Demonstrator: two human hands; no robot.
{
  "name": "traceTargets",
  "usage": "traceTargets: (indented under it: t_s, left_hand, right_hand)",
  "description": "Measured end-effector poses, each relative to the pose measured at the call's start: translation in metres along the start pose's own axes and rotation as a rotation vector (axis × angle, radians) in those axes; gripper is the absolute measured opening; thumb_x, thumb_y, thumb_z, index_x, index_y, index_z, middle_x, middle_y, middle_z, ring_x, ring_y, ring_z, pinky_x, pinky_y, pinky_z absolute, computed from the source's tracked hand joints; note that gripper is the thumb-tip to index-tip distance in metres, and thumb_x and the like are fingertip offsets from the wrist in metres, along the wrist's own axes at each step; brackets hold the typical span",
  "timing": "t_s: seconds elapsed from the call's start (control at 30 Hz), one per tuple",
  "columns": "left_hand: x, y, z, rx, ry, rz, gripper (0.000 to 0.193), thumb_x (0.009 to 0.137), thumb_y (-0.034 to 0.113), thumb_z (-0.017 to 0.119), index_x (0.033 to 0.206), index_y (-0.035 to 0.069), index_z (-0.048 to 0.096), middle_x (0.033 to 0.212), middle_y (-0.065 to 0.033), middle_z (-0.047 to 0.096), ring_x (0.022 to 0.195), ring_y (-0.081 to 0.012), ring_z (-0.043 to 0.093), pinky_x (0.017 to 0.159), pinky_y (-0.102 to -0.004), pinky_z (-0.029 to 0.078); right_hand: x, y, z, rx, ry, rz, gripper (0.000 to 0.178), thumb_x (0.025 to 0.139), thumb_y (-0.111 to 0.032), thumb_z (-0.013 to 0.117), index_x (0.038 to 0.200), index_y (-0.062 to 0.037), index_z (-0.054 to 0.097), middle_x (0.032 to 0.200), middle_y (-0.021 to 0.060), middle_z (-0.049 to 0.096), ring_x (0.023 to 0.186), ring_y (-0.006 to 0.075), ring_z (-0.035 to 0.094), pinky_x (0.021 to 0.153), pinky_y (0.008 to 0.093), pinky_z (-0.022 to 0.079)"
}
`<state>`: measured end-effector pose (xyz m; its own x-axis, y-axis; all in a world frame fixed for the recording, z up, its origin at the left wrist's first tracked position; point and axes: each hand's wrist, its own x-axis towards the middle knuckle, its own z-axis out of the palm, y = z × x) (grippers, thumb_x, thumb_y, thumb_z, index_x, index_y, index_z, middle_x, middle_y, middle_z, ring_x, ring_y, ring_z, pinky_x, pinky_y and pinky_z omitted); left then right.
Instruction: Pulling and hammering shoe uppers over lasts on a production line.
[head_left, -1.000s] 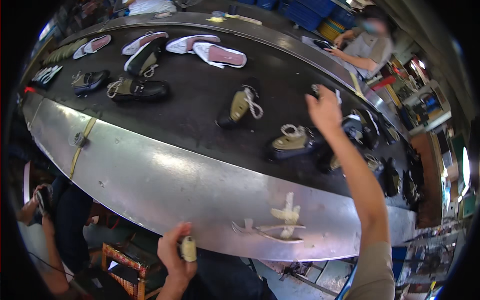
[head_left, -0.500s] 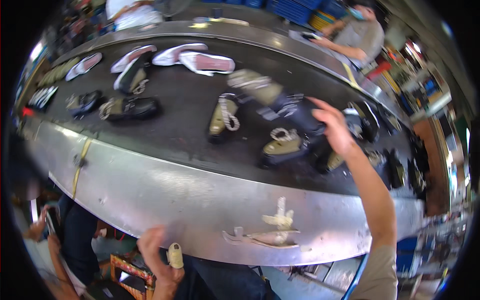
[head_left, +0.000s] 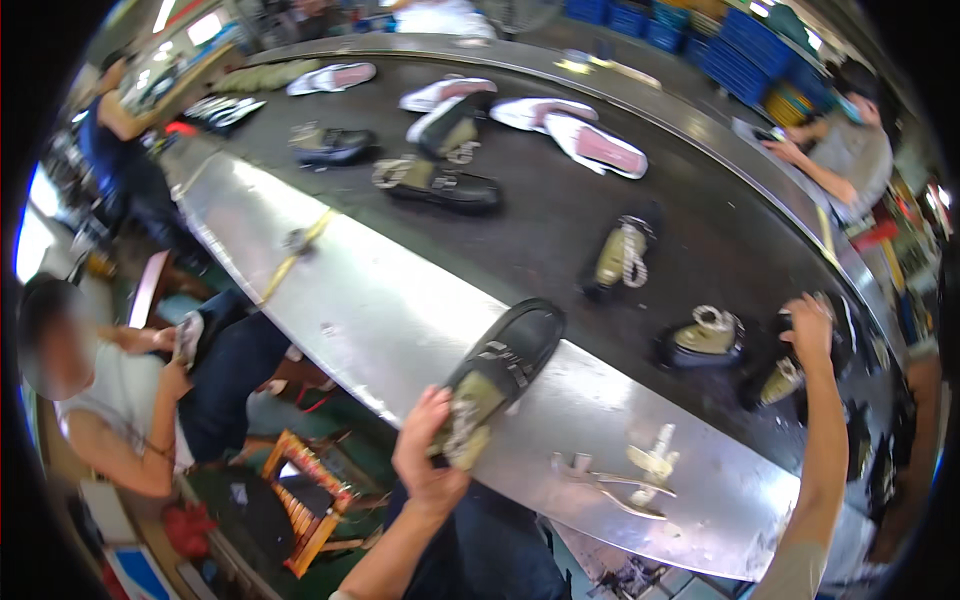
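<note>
My left hand [head_left: 428, 450] is closed round the heel end of a black and olive shoe [head_left: 505, 362]. That shoe is tilted above the metal edge of the table, its toe pointing up and away, with a pale rope-like lace loop by my fingers. Far to the right, my right hand [head_left: 810, 328] has its fingers bent over a dark shoe [head_left: 780, 380] with an olive part on the black belt. Its fingertips are partly hidden against the shoe. Just left of it sits another black and olive shoe [head_left: 705, 338] with a looped lace.
More shoes lie along the belt [head_left: 500, 240], including an olive one [head_left: 622, 255] and white ones with pink insoles [head_left: 605, 148]. A pliers-like tool [head_left: 610, 487] and pale yellow pieces [head_left: 655, 462] rest on the metal edge. Co-workers sit at left [head_left: 130, 400] and far right [head_left: 850, 160].
The view has turned left. A shoe blurred beside my right hand over the belt is no longer there; my left hand, before without a shoe, now holds one. My right hand has reached another shoe.
</note>
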<state>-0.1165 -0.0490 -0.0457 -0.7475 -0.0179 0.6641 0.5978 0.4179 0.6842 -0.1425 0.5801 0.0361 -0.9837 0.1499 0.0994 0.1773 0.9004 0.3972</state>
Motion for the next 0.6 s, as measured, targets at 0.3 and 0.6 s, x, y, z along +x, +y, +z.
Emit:
traceTargets:
  t_s: [0.3,0.6]
  left_hand:
    - [0.014,0.020,-0.015,-0.154,-0.119,-0.271,0.051,0.093,0.007,0.073,0.141,0.002,0.055,0.144,-0.0165,0.058,0.142,-0.0337,0.049,0.118,-0.0419,0.036]
    - [-0.004,0.105,-0.096,-0.746,-0.445,-0.682,0.050,0.111,0.038,0.044,0.145,0.003,0.054,0.141,-0.0106,0.060,0.132,-0.0206,0.055,0.114,-0.0400,0.040]
  right_hand:
    - [-0.029,-0.049,-0.110,1.040,0.848,0.469,0.058,0.104,-0.038,0.064,0.143,0.0045,0.055,0.130,0.0170,0.067,0.117,0.0236,0.063,0.103,0.0344,0.046]
    - [-0.147,-0.310,-0.211,1.786,0.510,-0.113,0.070,0.097,-0.060,0.060,0.117,0.0070,0.068,0.096,0.0101,0.072,0.085,0.0197,0.068,0.079,0.0343,0.055]
